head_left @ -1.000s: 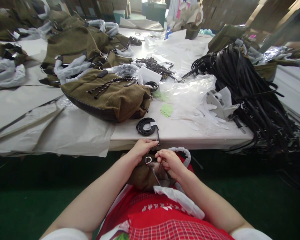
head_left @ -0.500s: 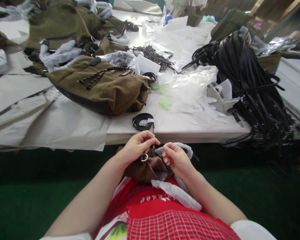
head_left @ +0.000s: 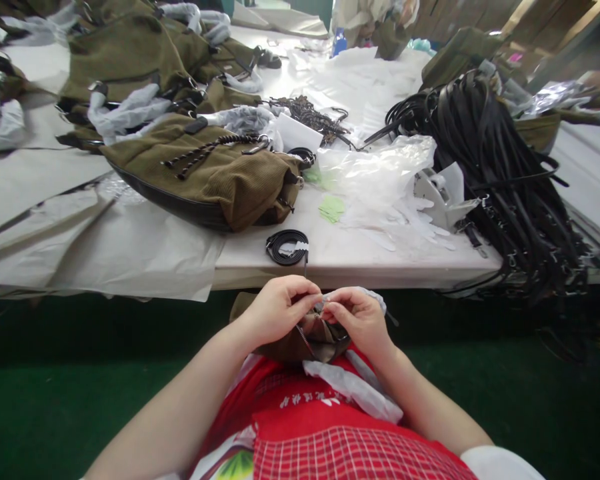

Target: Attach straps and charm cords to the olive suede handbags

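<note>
My left hand (head_left: 284,310) is closed in a pinch over an olive-brown bag (head_left: 275,348) on my lap. A thin black strap (head_left: 287,248) lies coiled at the table edge, bound with white paper, and its free end runs down into this hand. My right hand (head_left: 361,320) is pinched too, its fingertips almost touching the left ones; whatever sits between them is too small to make out. Under the hands the bag shows an open zipper (head_left: 304,339) and its lining. A white-wrapped handle (head_left: 353,390) hangs over my red apron.
A larger olive bag (head_left: 200,180) with a twisted cord lies on the table, more bags behind it. At right, many black straps (head_left: 485,153) hang over the edge. Between are plastic film (head_left: 380,167), a tape dispenser (head_left: 437,197) and green paper pieces (head_left: 331,209).
My left hand has moved slightly down and right, bringing its fingertips close to the right hand's. A metal buckle and the strap's end, visible before, are now covered by the fingers.
</note>
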`<action>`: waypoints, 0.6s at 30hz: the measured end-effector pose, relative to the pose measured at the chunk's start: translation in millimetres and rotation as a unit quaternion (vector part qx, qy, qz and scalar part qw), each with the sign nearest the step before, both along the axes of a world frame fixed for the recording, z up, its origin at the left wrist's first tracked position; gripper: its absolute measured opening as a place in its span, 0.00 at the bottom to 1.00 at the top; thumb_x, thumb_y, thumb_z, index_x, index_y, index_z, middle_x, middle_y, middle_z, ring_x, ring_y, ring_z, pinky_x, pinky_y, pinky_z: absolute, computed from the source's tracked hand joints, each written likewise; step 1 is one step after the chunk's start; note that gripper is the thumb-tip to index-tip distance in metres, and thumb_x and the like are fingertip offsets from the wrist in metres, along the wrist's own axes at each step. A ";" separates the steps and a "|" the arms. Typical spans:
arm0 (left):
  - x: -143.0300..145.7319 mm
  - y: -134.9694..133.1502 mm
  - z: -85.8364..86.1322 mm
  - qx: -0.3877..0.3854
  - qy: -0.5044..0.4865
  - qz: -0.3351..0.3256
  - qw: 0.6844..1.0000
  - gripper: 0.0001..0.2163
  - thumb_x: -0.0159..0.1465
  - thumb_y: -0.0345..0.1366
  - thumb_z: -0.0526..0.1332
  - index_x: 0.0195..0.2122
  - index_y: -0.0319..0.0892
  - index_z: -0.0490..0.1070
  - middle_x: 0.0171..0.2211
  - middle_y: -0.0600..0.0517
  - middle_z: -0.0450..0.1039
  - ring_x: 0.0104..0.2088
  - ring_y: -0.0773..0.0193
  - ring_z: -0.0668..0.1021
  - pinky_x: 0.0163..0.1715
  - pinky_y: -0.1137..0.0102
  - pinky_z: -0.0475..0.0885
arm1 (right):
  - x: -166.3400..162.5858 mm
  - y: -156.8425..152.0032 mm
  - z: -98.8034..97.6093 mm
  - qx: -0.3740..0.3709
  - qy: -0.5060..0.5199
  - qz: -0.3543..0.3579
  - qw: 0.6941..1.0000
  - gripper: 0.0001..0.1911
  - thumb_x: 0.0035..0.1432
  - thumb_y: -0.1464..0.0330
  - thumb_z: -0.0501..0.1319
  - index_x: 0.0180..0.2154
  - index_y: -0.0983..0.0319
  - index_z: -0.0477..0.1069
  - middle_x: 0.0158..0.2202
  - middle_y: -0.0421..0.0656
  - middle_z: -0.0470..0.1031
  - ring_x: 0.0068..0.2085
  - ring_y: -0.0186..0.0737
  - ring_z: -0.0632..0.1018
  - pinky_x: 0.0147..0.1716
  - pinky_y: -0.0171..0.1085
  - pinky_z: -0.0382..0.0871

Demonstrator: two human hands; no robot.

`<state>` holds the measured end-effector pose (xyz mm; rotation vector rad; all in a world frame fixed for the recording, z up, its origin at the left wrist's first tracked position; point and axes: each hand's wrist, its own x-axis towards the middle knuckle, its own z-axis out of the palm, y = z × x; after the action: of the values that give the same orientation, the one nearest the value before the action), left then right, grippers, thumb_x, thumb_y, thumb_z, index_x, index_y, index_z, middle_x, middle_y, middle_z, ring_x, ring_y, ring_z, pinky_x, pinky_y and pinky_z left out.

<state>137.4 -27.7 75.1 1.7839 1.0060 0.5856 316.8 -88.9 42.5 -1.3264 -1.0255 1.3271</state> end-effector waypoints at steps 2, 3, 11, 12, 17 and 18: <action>-0.2 -0.2 1.3 0.012 0.005 -0.020 1.000 0.09 0.63 0.36 0.60 0.31 0.43 0.79 0.28 0.52 0.76 0.30 0.64 0.76 0.36 0.72 0.69 | 0.7 -1.3 1.7 0.021 -0.018 0.000 1.000 0.06 0.54 0.63 0.68 0.32 0.59 0.76 0.25 0.40 0.78 0.26 0.38 0.78 0.28 0.37 0.75; -0.3 -0.1 1.8 0.012 0.005 -0.027 1.000 0.09 0.64 0.36 0.60 0.31 0.43 0.79 0.29 0.52 0.77 0.31 0.64 0.76 0.36 0.72 0.69 | 0.5 -1.6 2.1 0.030 -0.023 -0.003 0.999 0.06 0.54 0.63 0.67 0.32 0.59 0.77 0.24 0.40 0.78 0.25 0.37 0.78 0.27 0.37 0.75; -1.5 0.2 1.4 -0.002 0.000 -0.034 0.999 0.09 0.63 0.37 0.59 0.31 0.43 0.79 0.29 0.50 0.77 0.31 0.62 0.76 0.36 0.71 0.69 | -1.4 -1.8 -3.0 0.038 -0.045 -0.003 0.998 0.05 0.57 0.63 0.66 0.32 0.58 0.76 0.23 0.40 0.77 0.24 0.39 0.77 0.26 0.38 0.74; -1.6 0.3 1.6 0.000 0.000 -0.036 0.999 0.09 0.64 0.37 0.59 0.32 0.43 0.79 0.29 0.50 0.77 0.31 0.62 0.76 0.36 0.71 0.69 | -0.3 -1.9 -3.4 0.042 -0.056 0.003 0.998 0.05 0.57 0.63 0.65 0.33 0.57 0.77 0.24 0.41 0.77 0.25 0.39 0.77 0.27 0.38 0.74; -1.8 1.0 3.9 0.011 0.001 -0.047 0.999 0.09 0.64 0.37 0.60 0.31 0.43 0.79 0.29 0.52 0.77 0.31 0.64 0.76 0.35 0.72 0.68 | 6.1 0.1 5.1 0.119 -0.197 0.042 0.972 0.05 0.60 0.65 0.63 0.34 0.56 0.78 0.28 0.42 0.78 0.29 0.41 0.77 0.31 0.39 0.71; -1.7 1.0 4.2 0.007 0.001 -0.048 0.999 0.09 0.64 0.37 0.60 0.31 0.43 0.79 0.29 0.52 0.77 0.30 0.64 0.76 0.35 0.72 0.68 | 6.8 1.0 8.0 0.137 -0.224 0.053 0.964 0.06 0.61 0.66 0.62 0.34 0.56 0.78 0.27 0.42 0.78 0.29 0.40 0.77 0.32 0.39 0.70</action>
<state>135.7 -26.6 79.3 1.8337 0.9133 0.5324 323.6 -87.8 50.4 -1.4013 -1.5476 0.9307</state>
